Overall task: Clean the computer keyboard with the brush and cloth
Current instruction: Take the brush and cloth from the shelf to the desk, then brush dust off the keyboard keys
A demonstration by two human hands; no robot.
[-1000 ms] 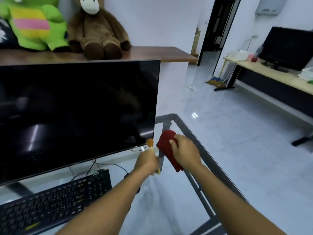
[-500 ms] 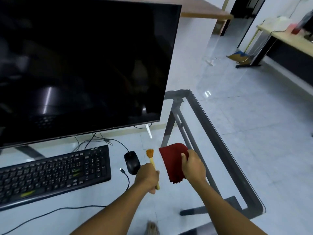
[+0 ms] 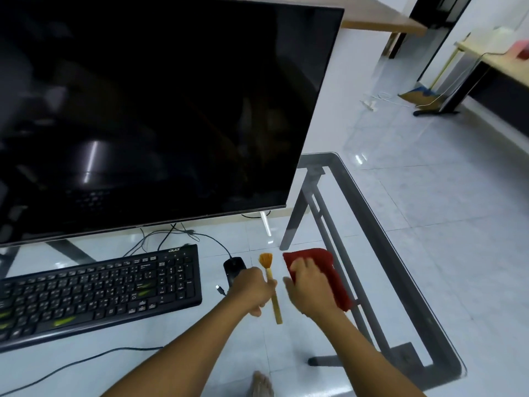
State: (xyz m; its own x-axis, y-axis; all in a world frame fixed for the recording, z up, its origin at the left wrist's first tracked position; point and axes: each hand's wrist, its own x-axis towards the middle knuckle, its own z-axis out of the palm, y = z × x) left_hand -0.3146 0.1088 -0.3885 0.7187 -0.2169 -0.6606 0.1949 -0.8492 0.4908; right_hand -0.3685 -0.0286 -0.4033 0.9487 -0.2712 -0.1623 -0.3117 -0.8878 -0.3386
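Note:
The black keyboard (image 3: 97, 293) lies on the glass desk (image 3: 400, 253) under the dark monitor (image 3: 148, 110). To its right, my left hand (image 3: 252, 290) grips the wooden handle of a small brush (image 3: 270, 279), orange bristles pointing away from me. My right hand (image 3: 309, 287) rests on top of the red cloth (image 3: 329, 267), which lies spread on the glass near the desk's right edge. The thumb shows beside the cloth, not under it.
A black mouse (image 3: 233, 266) sits between the keyboard and my left hand, with a loose cable plug (image 3: 220, 289) beside it. Cables run behind the keyboard and along the desk's near side. My foot (image 3: 260, 385) shows through the glass. The desk's right edge is close to the cloth.
Both hands have come down from in front of the monitor's corner to the desk right of the mouse. The cloth, which hung from my right hand, now lies spread under it.

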